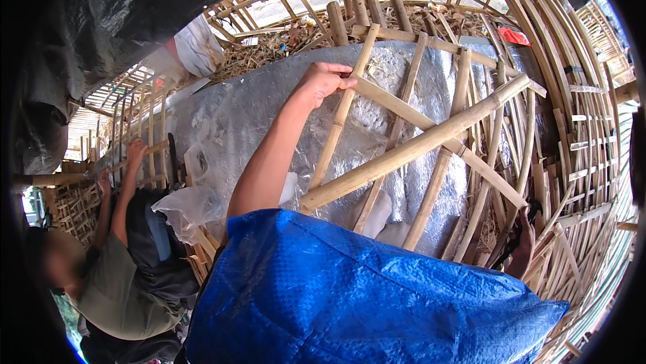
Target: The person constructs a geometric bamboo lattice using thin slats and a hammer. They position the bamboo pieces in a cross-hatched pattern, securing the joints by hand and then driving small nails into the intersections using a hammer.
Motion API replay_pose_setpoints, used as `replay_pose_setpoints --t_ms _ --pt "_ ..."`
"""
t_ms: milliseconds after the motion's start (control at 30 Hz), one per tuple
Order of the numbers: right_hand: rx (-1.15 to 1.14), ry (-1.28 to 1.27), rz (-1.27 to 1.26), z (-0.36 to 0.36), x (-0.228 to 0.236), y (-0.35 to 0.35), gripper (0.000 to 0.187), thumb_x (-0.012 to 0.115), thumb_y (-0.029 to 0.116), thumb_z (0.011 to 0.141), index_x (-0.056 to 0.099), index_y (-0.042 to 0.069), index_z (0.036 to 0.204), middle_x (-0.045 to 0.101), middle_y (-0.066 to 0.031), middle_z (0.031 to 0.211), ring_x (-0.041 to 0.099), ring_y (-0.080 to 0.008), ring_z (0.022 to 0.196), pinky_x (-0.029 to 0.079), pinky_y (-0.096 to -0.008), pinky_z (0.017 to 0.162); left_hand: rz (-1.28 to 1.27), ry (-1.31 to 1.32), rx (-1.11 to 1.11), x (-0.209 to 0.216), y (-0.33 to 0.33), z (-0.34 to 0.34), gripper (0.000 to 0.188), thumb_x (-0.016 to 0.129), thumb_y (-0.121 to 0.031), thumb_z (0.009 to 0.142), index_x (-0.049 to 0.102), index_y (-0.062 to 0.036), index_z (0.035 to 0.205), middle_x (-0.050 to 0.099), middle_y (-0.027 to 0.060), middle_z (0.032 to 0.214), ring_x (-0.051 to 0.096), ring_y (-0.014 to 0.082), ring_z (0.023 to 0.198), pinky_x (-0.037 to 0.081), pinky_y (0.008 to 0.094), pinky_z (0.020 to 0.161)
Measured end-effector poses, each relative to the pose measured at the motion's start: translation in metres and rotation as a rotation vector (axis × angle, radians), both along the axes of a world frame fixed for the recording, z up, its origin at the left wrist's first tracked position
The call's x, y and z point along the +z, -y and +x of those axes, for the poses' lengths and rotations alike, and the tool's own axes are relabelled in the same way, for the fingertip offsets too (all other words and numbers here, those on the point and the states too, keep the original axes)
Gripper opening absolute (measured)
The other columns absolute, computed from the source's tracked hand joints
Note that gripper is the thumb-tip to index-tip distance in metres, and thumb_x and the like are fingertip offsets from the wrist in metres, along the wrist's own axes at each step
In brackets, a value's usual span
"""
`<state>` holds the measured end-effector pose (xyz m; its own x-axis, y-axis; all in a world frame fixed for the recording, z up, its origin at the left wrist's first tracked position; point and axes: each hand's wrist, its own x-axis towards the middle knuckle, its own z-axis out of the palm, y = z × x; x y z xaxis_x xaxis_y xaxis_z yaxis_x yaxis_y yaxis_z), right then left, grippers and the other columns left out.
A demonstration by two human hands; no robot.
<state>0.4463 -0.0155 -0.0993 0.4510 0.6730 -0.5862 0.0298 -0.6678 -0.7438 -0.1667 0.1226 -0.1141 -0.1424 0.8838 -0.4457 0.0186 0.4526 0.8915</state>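
Note:
My left hand [326, 85] pinches the upper left end of a flat bamboo slat [397, 107], against an upright bamboo strip [334, 140]. The slat slants down to the right across several upright strips of a bamboo frame. Down at its lower right end is my right hand [523, 246], in shade and partly hidden, its fingers at the slat's tip. Something black, too dark to make out, is beside those fingers. A thicker round bamboo pole [417, 142] lies across the slat and frame, slanting the other way. Blue woven sheeting [350, 290] covers the area in front of me.
Silvery sheeting [256, 108] lies beneath the frame. Split bamboo latticework [585, 128] curves up on the right. Dark plastic [114, 21] hangs at the upper left. On the left, another person [124, 293] holds a bamboo piece. Clear plastic [195, 206] lies between us.

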Motion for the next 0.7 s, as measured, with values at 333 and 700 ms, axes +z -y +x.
replay_pose_setpoints --t_ms 333,700 --pt "0.012 0.196 -0.061 -0.035 0.011 -0.02 0.052 0.08 0.06 0.074 0.066 0.011 0.079 0.055 0.0023 0.068 0.049 -0.0099 0.054 0.039 -0.0261 0.049 0.033 0.149 -0.065 -0.025 0.009 -0.036 0.045 0.067 -0.001 0.09 0.055 0.004 0.133 0.066 0.0104 0.116 0.064 0.0166 0.102 0.049 0.0293 0.092" --pt "0.032 -0.011 -0.141 -0.008 -0.009 -0.008 0.043 0.082 0.049 0.077 0.07 0.01 0.091 0.066 0.0013 0.078 0.054 -0.0088 0.057 0.041 -0.0238 0.052 0.218 0.098 0.002 -0.044 0.006 -0.022 0.036 0.065 -0.015 0.095 0.061 0.004 0.125 0.068 0.0045 0.108 0.062 0.0105 0.095 0.048 0.0254 0.085"
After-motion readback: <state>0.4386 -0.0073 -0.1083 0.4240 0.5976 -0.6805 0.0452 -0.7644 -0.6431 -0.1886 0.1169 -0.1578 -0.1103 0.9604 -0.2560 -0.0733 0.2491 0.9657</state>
